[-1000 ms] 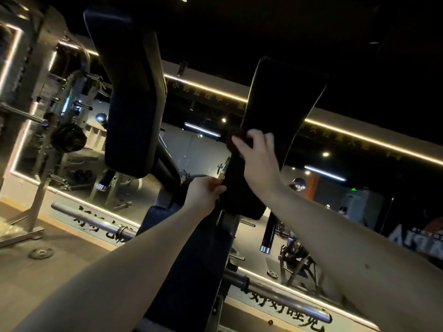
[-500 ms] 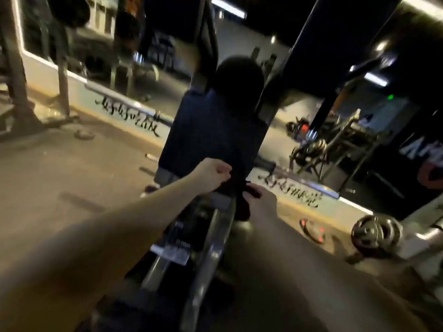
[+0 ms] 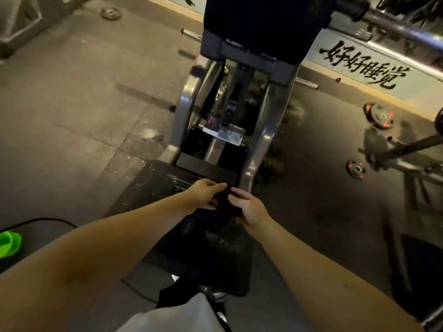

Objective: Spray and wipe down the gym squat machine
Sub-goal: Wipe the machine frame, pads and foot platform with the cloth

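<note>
One cloth [image 3: 224,208], lengthwise along squat machine [image 3: 184,109]

From my side I cannot see the whole dark cloth [image 3: 225,209]. The left hand [image 3: 203,196] and the right hand [image 3: 250,208] hold it and cover its edges, and its outline is lost against the black footplate [image 3: 148,185]. The back pad [image 3: 263,22] of the squat machine [image 3: 182,111] is cut by the top edge. The label [image 3: 225,133] is too small to read. A green object [image 3: 9,243] is cut by the left edge, so I cannot tell what it is. The rack [image 3: 395,149] at the right is blurred.
</note>
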{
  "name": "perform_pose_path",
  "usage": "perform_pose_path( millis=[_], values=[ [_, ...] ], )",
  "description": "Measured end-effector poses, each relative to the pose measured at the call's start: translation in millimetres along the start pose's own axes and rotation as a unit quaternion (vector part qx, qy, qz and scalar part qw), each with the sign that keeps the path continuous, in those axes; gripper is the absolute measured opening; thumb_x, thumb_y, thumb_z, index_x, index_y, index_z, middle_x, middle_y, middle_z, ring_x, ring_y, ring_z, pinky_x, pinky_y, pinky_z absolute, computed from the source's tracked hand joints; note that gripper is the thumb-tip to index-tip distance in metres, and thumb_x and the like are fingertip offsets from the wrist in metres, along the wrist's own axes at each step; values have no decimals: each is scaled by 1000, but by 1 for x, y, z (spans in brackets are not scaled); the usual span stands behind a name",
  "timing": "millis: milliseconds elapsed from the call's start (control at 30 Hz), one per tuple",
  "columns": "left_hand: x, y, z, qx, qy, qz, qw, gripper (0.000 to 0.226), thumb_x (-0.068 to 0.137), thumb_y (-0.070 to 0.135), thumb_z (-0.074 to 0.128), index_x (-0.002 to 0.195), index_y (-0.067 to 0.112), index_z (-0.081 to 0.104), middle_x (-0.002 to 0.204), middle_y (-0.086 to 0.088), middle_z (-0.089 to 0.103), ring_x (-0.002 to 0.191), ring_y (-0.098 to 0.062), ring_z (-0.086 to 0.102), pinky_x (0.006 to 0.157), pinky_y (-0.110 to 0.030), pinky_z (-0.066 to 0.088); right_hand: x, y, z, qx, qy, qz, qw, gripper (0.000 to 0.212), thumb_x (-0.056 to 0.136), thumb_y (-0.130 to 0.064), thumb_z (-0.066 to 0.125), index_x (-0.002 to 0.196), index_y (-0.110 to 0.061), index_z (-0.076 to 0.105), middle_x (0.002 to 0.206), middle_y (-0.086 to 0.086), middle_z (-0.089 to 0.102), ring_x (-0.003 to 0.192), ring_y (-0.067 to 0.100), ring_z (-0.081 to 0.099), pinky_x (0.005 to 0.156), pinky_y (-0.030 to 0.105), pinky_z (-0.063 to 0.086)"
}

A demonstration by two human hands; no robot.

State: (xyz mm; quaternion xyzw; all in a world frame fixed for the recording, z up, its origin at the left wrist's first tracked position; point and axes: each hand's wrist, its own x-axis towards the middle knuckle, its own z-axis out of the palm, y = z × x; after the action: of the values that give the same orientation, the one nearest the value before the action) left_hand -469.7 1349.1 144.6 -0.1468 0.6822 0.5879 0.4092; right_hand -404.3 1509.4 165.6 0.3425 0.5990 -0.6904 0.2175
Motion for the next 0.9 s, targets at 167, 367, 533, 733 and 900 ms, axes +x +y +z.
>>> perform_pose_path(
  millis=[167, 367, 533, 733, 900],
  values=[
    [-31, -53, 15, -9, 1, -40, 999, 25, 96, 4, 66, 121, 7, 62, 117, -18, 68, 107, -32, 69, 91, -51, 60, -37, 53, -12, -34, -6, 13, 999, 32, 95, -3, 68, 122, -20, 69, 122, 11, 69, 109, 29, 68, 82, 39, 58],
    [-90, -90, 39, 162, -25, 1, 986, 27, 92, 0, 63, 109, 20, 67, 113, -14, 68, 104, -29, 68, 88, -40, 61, -95, 106, -47, -151, 19, -36, 988, 33, 85, 0, 80, 108, -19, 66, 115, 11, 65, 97, 22, 68, 78, 32, 58],
    [-151, -120, 42, 299, -25, 46, 953, 34, 90, 5, 65, 122, 14, 70, 93, -1, 67, 83, -12, 64, 67, -19, 50, -139, 142, -52, -251, 10, -67, 966, 48, 78, -11, 87, 117, -21, 61, 117, 6, 64, 104, 22, 66, 84, 30, 56],
    [-202, -138, 12, 363, 25, 86, 927, 29, 92, 14, 65, 120, 21, 68, 105, -2, 67, 91, -13, 65, 80, -26, 54, -176, 137, -13, -334, -65, -144, 929, 31, 86, -9, 79, 113, -24, 73, 108, -2, 70, 102, 13, 65, 94, 31, 50],
    [-223, -125, -35, 415, 66, 106, 901, 24, 92, 19, 66, 116, 15, 67, 108, -5, 65, 95, -20, 63, 82, -32, 52, -182, 116, 28, -393, -48, -178, 901, 22, 83, -24, 84, 95, -22, 66, 95, 0, 67, 89, 14, 64, 73, 29, 46]
  ],
)
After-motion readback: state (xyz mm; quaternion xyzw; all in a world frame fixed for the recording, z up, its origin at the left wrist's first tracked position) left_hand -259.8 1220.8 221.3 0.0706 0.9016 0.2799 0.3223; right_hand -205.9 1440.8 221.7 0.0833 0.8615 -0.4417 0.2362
